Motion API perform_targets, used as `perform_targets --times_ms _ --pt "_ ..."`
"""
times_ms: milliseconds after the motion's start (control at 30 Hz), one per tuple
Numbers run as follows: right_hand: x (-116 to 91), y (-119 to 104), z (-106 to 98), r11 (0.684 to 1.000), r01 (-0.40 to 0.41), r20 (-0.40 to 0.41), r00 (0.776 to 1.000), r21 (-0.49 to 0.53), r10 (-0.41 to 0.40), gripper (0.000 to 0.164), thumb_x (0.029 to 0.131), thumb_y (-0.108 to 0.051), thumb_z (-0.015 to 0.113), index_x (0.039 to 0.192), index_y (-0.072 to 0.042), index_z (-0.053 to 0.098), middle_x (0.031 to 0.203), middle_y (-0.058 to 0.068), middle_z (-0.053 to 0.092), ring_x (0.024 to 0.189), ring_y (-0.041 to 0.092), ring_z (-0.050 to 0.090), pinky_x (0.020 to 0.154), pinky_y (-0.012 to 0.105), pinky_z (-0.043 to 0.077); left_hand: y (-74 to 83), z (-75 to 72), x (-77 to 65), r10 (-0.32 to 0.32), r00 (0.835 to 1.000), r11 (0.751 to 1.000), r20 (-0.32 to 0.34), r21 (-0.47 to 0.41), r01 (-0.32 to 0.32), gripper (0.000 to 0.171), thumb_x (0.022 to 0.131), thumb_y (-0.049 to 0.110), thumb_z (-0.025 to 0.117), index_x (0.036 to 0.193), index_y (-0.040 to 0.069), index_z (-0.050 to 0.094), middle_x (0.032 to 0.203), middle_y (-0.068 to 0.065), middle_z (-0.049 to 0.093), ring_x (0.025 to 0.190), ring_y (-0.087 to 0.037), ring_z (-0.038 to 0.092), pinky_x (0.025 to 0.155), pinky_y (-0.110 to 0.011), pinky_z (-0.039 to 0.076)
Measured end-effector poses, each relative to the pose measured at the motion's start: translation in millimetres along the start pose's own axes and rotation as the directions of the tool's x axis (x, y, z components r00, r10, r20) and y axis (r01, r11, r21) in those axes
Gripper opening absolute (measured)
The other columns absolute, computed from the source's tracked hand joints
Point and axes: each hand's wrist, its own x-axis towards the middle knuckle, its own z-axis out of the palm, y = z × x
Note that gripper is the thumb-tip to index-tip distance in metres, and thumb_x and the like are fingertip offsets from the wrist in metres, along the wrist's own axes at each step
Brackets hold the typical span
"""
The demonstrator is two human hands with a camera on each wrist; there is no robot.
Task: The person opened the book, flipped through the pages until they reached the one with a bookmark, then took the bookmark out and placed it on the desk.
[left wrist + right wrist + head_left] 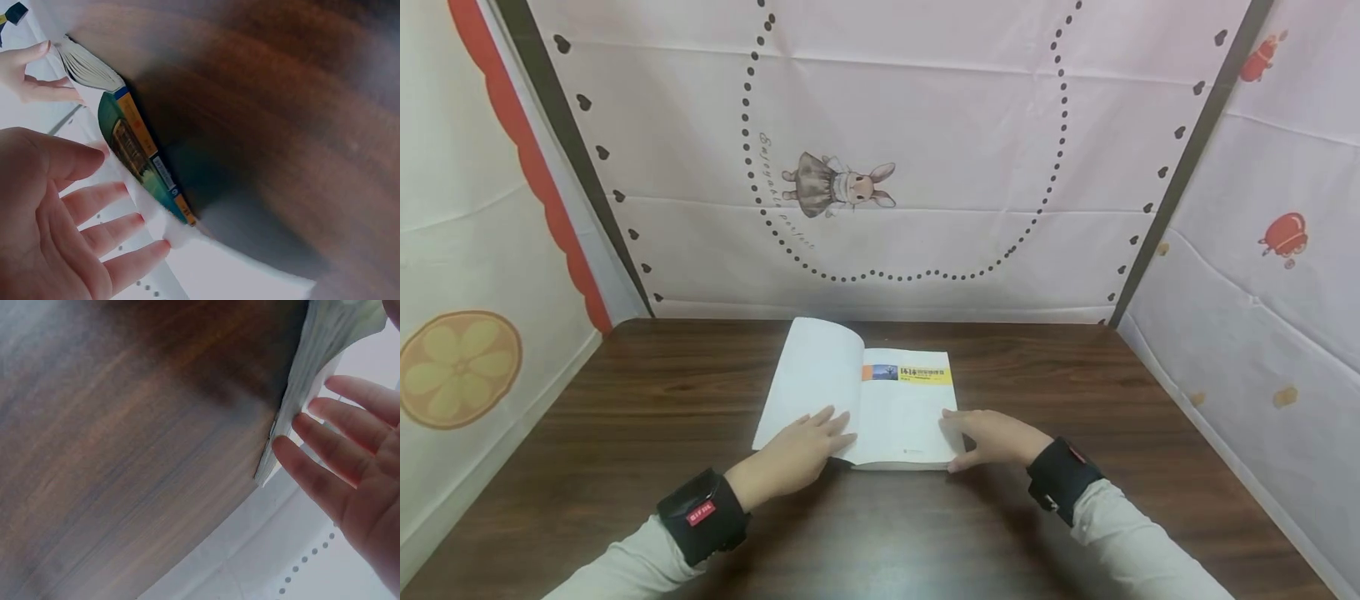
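Note:
A thick paperback book (pixel 904 417) lies open on the brown table (pixel 880 533), with a blank white leaf (pixel 812 375) spread to the left and a page with a coloured band on the right. My left hand (pixel 801 454) rests on the lower part of the white leaf near the fold, fingers spread. The green cover (pixel 115 128) and orange spine show below it in the left wrist view. My right hand (pixel 996 437) is at the book's right edge, its fairly straight fingers touching the page edges (pixel 294 406) and its thumb by the lower right corner.
Black bands (pixel 703 517) are strapped round both wrists, over light sleeves. A pale printed cloth (pixel 925 167) with a rabbit figure hangs behind the table. More printed cloth (pixel 1247 333) stands along the right side, and another cloth (pixel 467 250) along the left.

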Motion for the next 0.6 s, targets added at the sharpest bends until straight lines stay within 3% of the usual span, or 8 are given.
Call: perform_targets --times_ms 167,300,433,600 --pt "-1.1 1.6 -5.4 1.0 0.02 0.033 0.999 0.008 -0.02 0.072 0.08 -0.037 0.072 0.139 -0.006 0.045 0.141 0.011 0.049 0.126 0.025 0.05 0.105 0.045 0.039 -2.7 3.7 0.6 -0.022 0.999 0.996 -0.049 -0.086 0.017 0.034 0.087 0.005 0.062 0.121 0.005 0.063 0.132 -0.017 0.056 0.127 -0.035 0.049 0.101 -0.047 0.042" --pt "0.1 0.1 -9.7 0.994 0.097 0.004 0.995 -0.043 -0.097 0.048 0.086 -0.027 0.068 0.128 -0.006 0.058 0.123 0.009 0.064 0.098 0.017 0.06 0.088 0.035 0.05 -1.2 6.3 6.3 -0.064 0.993 0.991 -0.104 -0.123 0.051 0.027 0.088 0.009 0.063 0.114 0.004 0.067 0.124 -0.017 0.062 0.121 -0.034 0.055 0.099 -0.048 0.044" --pt "3.0 -5.1 -13.6 0.975 0.179 -0.078 0.979 -0.129 -0.19 0.018 0.087 -0.012 0.065 0.104 -0.009 0.071 0.09 0.0 0.071 0.07 0.007 0.054 0.066 0.022 0.046 3.6 7.9 14.6 -0.111 0.984 0.988 -0.142 -0.121 0.094 0.018 0.088 0.011 0.062 0.102 0.003 0.069 0.104 -0.014 0.069 0.098 -0.028 0.065 0.083 -0.041 0.054" --pt "5.0 -11.9 -15.5 0.968 0.163 -0.174 0.965 -0.191 -0.197 0.009 0.082 -0.01 0.07 0.091 -0.01 0.074 0.076 -0.003 0.071 0.059 0.003 0.049 0.057 0.017 0.041 9.9 8.7 22.9 -0.188 0.975 0.978 -0.119 -0.118 0.174 0.015 0.086 0.015 0.065 0.095 0.005 0.071 0.08 -0.005 0.064 0.07 -0.017 0.057 0.061 -0.03 0.05"
